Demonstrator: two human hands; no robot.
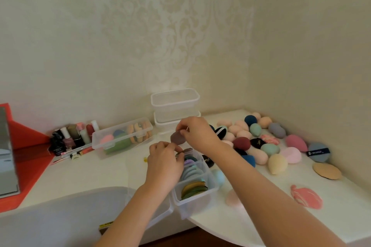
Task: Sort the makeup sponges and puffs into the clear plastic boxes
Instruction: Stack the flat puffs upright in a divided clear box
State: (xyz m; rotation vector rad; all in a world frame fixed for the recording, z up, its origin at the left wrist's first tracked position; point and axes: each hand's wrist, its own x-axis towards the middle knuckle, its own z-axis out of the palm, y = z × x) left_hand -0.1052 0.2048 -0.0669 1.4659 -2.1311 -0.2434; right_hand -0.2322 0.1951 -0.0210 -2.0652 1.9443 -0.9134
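Left hand pinches brown flat puff over clear plastic box; right hand pinches mauve teardrop puff; light pinches may slip.

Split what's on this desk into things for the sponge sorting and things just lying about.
For the job: brown puff in the right hand; near box of flat puffs; far box of sponges; stacked empty boxes; loose sponges on the right.
Lying about: nail polish bottles; red stand; mirror.
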